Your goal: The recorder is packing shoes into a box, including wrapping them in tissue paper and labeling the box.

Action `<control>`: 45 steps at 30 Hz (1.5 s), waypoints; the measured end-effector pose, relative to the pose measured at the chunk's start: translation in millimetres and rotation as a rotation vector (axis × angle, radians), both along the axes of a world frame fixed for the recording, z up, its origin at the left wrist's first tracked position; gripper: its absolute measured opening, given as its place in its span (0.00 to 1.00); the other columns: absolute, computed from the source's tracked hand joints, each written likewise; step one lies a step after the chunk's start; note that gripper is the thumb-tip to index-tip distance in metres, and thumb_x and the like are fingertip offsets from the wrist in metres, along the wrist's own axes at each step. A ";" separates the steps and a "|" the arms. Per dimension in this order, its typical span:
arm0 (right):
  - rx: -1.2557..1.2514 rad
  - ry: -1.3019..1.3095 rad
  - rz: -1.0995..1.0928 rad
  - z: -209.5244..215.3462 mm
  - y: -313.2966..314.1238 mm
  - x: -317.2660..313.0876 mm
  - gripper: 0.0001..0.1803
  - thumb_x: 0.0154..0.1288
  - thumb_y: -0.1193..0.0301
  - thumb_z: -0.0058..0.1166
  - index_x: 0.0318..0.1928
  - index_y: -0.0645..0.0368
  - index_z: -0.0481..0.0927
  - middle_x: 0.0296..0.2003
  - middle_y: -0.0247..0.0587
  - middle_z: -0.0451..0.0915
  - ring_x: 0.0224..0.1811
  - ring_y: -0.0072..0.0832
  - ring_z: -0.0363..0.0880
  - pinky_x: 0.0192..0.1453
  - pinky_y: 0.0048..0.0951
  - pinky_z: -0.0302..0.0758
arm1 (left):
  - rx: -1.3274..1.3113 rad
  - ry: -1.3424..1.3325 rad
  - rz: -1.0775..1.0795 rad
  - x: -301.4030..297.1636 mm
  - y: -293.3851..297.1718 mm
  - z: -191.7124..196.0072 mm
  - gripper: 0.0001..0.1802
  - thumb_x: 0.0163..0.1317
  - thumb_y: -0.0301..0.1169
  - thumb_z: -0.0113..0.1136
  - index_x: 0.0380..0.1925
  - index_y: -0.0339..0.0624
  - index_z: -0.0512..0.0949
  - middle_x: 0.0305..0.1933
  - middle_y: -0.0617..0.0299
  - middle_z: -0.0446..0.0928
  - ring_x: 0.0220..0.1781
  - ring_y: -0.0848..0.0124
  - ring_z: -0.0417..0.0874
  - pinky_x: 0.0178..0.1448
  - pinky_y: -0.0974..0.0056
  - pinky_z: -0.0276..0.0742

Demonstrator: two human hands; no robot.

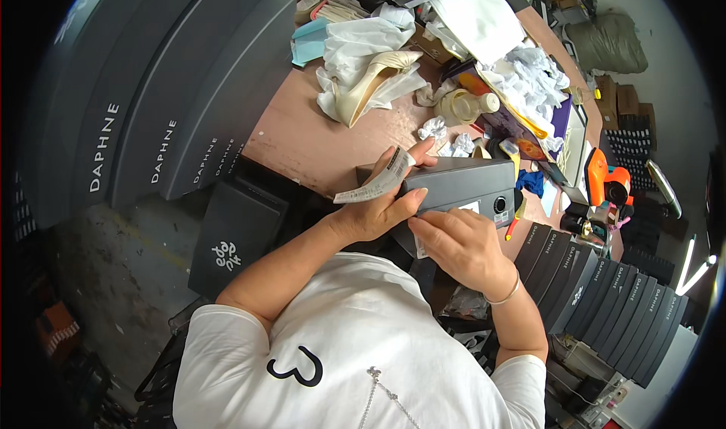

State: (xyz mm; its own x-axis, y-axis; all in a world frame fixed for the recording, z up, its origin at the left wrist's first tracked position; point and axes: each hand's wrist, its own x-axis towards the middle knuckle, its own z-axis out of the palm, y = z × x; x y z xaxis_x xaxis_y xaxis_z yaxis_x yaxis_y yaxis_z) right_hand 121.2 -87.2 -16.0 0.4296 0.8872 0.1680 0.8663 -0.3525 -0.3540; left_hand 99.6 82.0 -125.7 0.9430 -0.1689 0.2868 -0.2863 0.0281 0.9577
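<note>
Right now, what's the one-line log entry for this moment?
left hand: holding label strip | right hand: at dark gray box | beyond: beige shoe on white paper

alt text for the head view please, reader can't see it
A person's left hand, a white label strip across its fingers, and right hand meet at a dark grey shoebox. Beyond, a cream shoe lies on white tissue; more grey boxes line both sides.

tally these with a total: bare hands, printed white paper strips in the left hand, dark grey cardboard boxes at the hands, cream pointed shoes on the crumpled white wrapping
Bare hands, left hand and right hand: 2
Printed white paper strip: 1
Dark grey cardboard box: 1
Cream pointed shoe on crumpled white wrapping: 1
Total: 5
</note>
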 end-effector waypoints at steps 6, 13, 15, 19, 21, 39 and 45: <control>-0.300 -0.276 -0.014 12.0 9.4 -18.4 0.20 0.48 0.74 0.57 0.44 0.69 0.78 0.38 0.40 0.71 0.28 0.24 0.70 0.29 0.24 0.73 | -0.001 0.009 0.002 0.3 0.1 -3.8 0.37 0.67 0.39 0.45 0.71 0.31 0.51 0.60 0.47 0.70 0.60 0.61 0.70 0.68 0.58 0.61; -0.483 -0.497 0.113 18.5 24.2 -26.3 0.10 0.43 0.73 0.55 0.28 0.65 0.78 0.28 0.37 0.68 0.25 0.23 0.67 0.25 0.23 0.62 | -0.004 -0.019 -0.003 0.2 -1.4 -6.5 0.37 0.67 0.39 0.45 0.70 0.30 0.50 0.59 0.48 0.70 0.61 0.61 0.70 0.69 0.57 0.60; -0.516 -0.490 0.143 20.1 26.8 -23.6 0.08 0.44 0.72 0.55 0.28 0.62 0.77 0.27 0.35 0.68 0.26 0.23 0.67 0.25 0.23 0.61 | -0.028 -0.021 -0.008 0.1 -2.5 -8.7 0.37 0.68 0.39 0.45 0.70 0.30 0.49 0.59 0.48 0.69 0.61 0.60 0.69 0.69 0.57 0.59; -0.458 -0.441 0.253 21.8 26.8 -9.3 0.06 0.46 0.70 0.56 0.27 0.57 0.77 0.28 0.32 0.67 0.28 0.23 0.69 0.28 0.23 0.63 | 0.031 -0.013 -0.042 0.3 1.1 -4.0 0.37 0.68 0.40 0.45 0.71 0.30 0.48 0.60 0.48 0.68 0.62 0.60 0.69 0.69 0.56 0.59; -0.409 -0.402 0.322 22.9 24.5 0.4 0.05 0.47 0.69 0.56 0.26 0.55 0.78 0.28 0.31 0.68 0.29 0.22 0.70 0.29 0.23 0.65 | 0.044 -0.007 -0.055 0.4 1.5 -6.2 0.38 0.68 0.40 0.45 0.71 0.30 0.48 0.61 0.48 0.68 0.62 0.60 0.68 0.69 0.56 0.59; -0.122 -0.025 0.134 11.5 -11.3 10.8 0.11 0.50 0.72 0.56 0.37 0.56 0.75 0.33 0.33 0.72 0.33 0.26 0.77 0.34 0.27 0.78 | 0.026 0.042 -0.083 0.3 4.1 -0.5 0.38 0.67 0.41 0.46 0.71 0.33 0.49 0.61 0.47 0.68 0.62 0.61 0.69 0.70 0.57 0.60; -0.136 0.035 0.162 13.8 -26.8 15.3 0.12 0.51 0.72 0.56 0.38 0.56 0.75 0.35 0.35 0.74 0.34 0.28 0.77 0.34 0.27 0.79 | 0.024 0.049 -0.083 1.1 5.6 8.5 0.38 0.65 0.39 0.46 0.71 0.32 0.49 0.62 0.46 0.68 0.63 0.61 0.69 0.70 0.58 0.59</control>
